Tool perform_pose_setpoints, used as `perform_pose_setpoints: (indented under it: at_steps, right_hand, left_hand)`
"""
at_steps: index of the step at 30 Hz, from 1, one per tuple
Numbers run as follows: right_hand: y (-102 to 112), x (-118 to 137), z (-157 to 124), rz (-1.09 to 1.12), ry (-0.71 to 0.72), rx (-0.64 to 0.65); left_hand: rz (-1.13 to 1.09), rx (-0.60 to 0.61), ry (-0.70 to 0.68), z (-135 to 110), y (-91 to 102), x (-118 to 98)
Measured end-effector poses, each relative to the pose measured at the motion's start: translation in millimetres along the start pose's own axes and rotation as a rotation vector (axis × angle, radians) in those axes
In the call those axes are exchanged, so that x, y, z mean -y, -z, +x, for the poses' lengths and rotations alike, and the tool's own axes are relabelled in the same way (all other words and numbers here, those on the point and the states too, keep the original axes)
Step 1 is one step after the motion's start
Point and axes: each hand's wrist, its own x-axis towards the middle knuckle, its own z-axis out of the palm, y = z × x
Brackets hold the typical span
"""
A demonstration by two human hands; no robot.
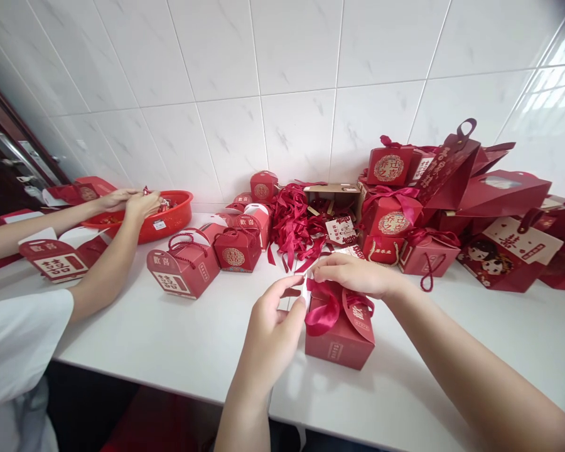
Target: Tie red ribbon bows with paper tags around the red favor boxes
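Note:
In front of me a red gift box (340,342) stands on the white table, with a glossy crimson ribbon (324,316) looped at its top. My left hand (277,320) is at the box's left side, thumb and forefinger pinching a small white tag (306,287), seen nearly edge-on. Over the top of the box my right hand (348,274) reaches in from the right, its fingers curled together near the tag and ribbon. What those right fingertips grip is hidden. Dark red cord (360,302) shows below the right hand.
Loose ribbons (292,220) pile beside an open carton (332,189) by the tiled wall. Finished boxes (390,216) are stacked right; more boxes (183,267) stand left. A co-worker's hands (139,204) hold small packets above a red plastic basin (179,216). The table's front edge (169,383) runs below.

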Motion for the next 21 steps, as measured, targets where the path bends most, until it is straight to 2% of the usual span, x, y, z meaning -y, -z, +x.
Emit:
perform_pose_setpoints:
  at_steps: [3,8,15,21]
  right_hand:
    - [-1,2,-1,-0.033,-0.015,-0.019]
    - [-3,5,-1,-0.067,-0.05,-0.031]
    - [-2,5,-1,-0.052,-0.046,-0.042]
    - [-2,5,-3,-0.005,-0.027,0.009]
  left_hand:
    - [0.022,0.023,0.005,0,0.8,-1]
    - [0.022,-0.009,-0.101,3,1.0,3]
    - [0.016,-0.165,-0.266,14,-8.5,15]
    - [0.03,-0.109,-0.372,14,-10.9,18]
